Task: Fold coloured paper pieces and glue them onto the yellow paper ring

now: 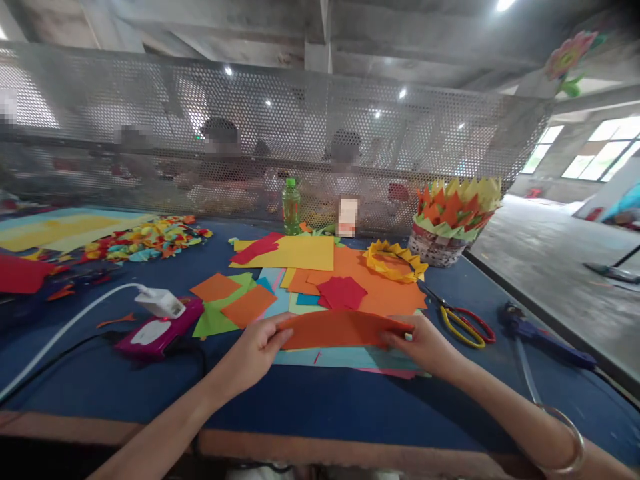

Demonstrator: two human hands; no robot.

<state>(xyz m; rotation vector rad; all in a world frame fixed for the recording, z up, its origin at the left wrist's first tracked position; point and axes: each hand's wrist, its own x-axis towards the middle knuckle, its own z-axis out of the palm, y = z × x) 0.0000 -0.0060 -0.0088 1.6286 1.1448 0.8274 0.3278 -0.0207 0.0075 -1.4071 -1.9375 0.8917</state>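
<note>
An orange felt strip [340, 329] is stretched between my two hands, just above a stack of coloured sheets. Its left end is pinched by the thumb and fingers of my left hand [260, 343]. My right hand [423, 343] grips the other end; a small pale object shows at its fingertips, too small to name. Beneath the strip lies a light blue sheet [320, 358] with a short red mark. Red felt pieces [343, 293] rest on a larger orange sheet [395, 298] beyond it. Orange squares [250, 305] and green pieces [213, 323] lie near my left hand.
Scissors [465, 325] and a blue glue gun [550, 340] lie to the right. A yellow zigzag ring [395, 260], a basket [440, 240] and a green bottle [291, 208] stand farther back. At left are a purple power strip [157, 330] and scrap pile [150, 240]. A mesh screen [300, 120] crosses behind.
</note>
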